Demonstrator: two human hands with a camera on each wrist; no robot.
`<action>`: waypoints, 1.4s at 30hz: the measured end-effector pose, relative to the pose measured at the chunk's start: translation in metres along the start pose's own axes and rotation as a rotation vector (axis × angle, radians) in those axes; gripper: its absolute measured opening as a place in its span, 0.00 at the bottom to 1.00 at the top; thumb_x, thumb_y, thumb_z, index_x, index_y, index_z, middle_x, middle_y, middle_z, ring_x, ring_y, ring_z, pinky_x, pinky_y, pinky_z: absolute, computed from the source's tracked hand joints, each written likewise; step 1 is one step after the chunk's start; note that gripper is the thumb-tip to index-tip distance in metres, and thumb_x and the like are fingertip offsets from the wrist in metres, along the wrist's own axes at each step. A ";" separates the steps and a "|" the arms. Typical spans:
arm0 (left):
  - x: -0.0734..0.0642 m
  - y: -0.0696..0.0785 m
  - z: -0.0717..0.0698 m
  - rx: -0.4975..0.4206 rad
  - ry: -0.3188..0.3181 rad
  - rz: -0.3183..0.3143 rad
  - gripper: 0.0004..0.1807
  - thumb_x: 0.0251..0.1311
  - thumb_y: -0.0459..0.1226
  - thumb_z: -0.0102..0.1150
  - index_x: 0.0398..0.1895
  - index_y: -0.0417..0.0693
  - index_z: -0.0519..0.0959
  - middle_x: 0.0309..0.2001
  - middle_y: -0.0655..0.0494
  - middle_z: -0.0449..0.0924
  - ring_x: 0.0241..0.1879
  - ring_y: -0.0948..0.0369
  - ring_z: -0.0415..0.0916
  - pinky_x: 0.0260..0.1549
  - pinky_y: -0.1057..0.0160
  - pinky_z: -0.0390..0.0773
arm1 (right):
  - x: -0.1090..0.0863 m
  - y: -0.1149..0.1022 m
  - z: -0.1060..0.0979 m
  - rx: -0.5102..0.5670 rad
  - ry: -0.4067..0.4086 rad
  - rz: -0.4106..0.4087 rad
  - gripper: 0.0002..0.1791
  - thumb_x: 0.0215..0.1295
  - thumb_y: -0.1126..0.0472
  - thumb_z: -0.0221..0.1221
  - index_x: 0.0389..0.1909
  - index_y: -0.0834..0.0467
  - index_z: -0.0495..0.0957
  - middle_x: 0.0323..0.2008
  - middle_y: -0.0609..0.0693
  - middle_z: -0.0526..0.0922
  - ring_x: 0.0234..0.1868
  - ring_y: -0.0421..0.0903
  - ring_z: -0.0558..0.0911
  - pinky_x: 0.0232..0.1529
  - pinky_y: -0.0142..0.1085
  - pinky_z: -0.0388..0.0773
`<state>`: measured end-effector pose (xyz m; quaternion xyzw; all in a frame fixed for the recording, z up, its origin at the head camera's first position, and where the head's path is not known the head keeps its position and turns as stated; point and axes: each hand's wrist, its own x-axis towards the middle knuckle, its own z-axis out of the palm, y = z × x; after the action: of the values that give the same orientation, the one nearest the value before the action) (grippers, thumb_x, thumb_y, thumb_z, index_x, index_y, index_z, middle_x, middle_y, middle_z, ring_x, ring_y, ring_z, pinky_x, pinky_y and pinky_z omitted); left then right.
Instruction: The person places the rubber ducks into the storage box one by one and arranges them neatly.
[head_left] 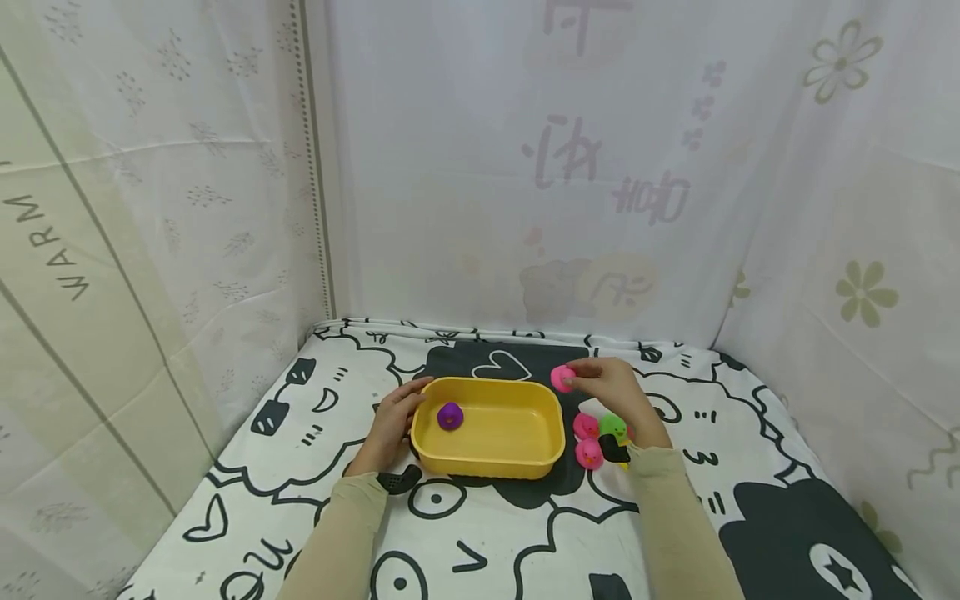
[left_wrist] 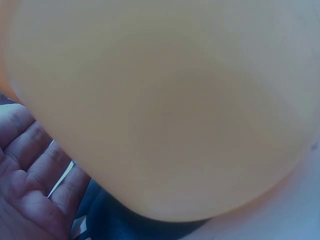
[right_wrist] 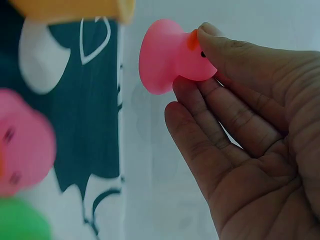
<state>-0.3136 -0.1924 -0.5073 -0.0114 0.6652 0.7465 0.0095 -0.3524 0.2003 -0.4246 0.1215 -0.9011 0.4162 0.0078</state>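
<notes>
Near the middle of the bed-like patterned cloth sits a yellow plastic tub (head_left: 487, 469) with rounded corners. Inside it, toward the left end, is a purple rubber duck (head_left: 450, 416). My left hand (head_left: 393, 421) rests against the tub's left side; in the left wrist view its fingers (left_wrist: 42, 150) lie along the outer wall, tips hidden. Beyond the tub's right end, my right hand (head_left: 611, 385) pinches a pink rubber duck (right_wrist: 165, 57) by its head between thumb and fingers, held above the cloth. Below that hand lie two other pink ducks (head_left: 588, 454) and a green duck (head_left: 612, 427).
A bit of yellow and pink shows by the right wrist strap (head_left: 613, 448), mostly hidden. Black-and-white cartoon cloth (head_left: 480, 542) covers the surface. Pale printed curtains (head_left: 525, 167) hang at the back and both sides.
</notes>
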 end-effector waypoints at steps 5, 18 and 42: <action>-0.001 0.002 -0.001 -0.003 -0.006 0.003 0.22 0.71 0.41 0.53 0.66 0.54 0.76 0.67 0.51 0.73 0.61 0.52 0.75 0.53 0.64 0.80 | 0.019 -0.028 0.008 -0.090 -0.061 -0.123 0.20 0.63 0.49 0.69 0.54 0.50 0.85 0.48 0.48 0.87 0.51 0.50 0.84 0.53 0.49 0.82; -0.002 0.000 0.000 -0.015 -0.001 -0.005 0.21 0.71 0.41 0.53 0.66 0.54 0.76 0.67 0.51 0.73 0.62 0.53 0.75 0.54 0.63 0.80 | 0.040 -0.084 0.063 -0.118 -0.274 -0.214 0.14 0.61 0.53 0.70 0.48 0.50 0.88 0.41 0.42 0.87 0.42 0.43 0.83 0.49 0.41 0.82; -0.003 0.003 0.003 -0.003 0.014 0.001 0.20 0.72 0.40 0.52 0.65 0.53 0.77 0.66 0.51 0.73 0.62 0.54 0.75 0.56 0.61 0.79 | 0.042 -0.068 0.111 -0.175 -0.408 -0.222 0.18 0.60 0.55 0.71 0.51 0.55 0.87 0.42 0.44 0.88 0.45 0.42 0.85 0.50 0.37 0.83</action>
<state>-0.3110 -0.1899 -0.5035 -0.0163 0.6643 0.7473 0.0046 -0.3685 0.0652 -0.4415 0.3002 -0.8978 0.2999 -0.1180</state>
